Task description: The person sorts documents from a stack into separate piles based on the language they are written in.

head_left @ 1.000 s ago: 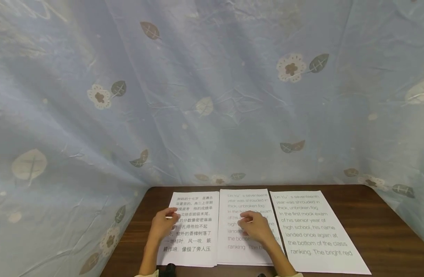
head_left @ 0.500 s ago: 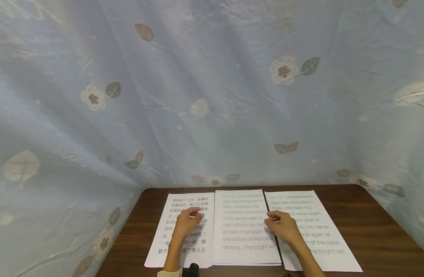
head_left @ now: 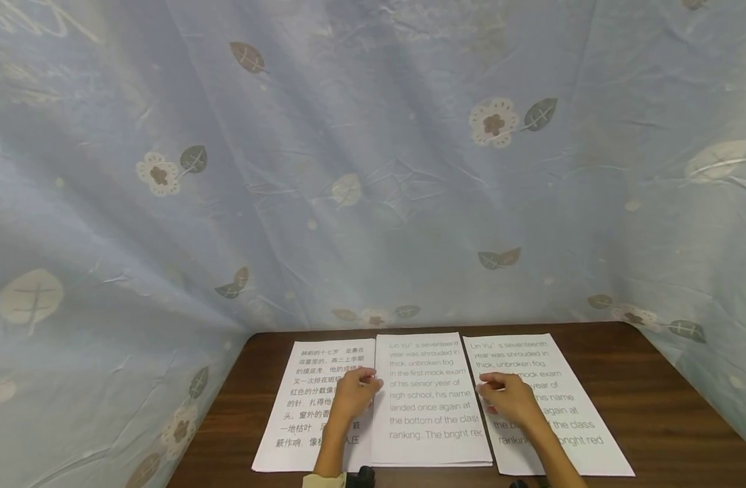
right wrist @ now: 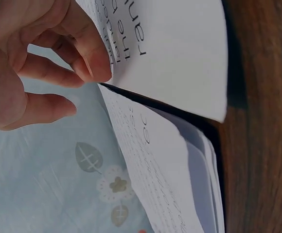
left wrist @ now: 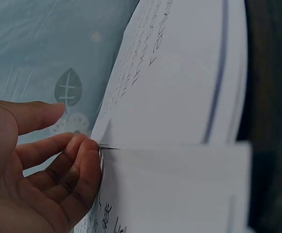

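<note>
Blue leaf-print sheeting (head_left: 409,271), perhaps plastic; dark wooden table (head_left: 659,407).

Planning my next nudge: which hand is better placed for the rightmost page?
Probably the right hand: it's at the left edge of the rightmost page, while the left hand is farther off, at the left edge of the middle papers.

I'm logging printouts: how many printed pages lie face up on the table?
3: the Chinese page at left, partly hidden by the left hand; the middle English page; and the right-side English page, partly hidden by the right hand. More may be hidden underneath.
</note>
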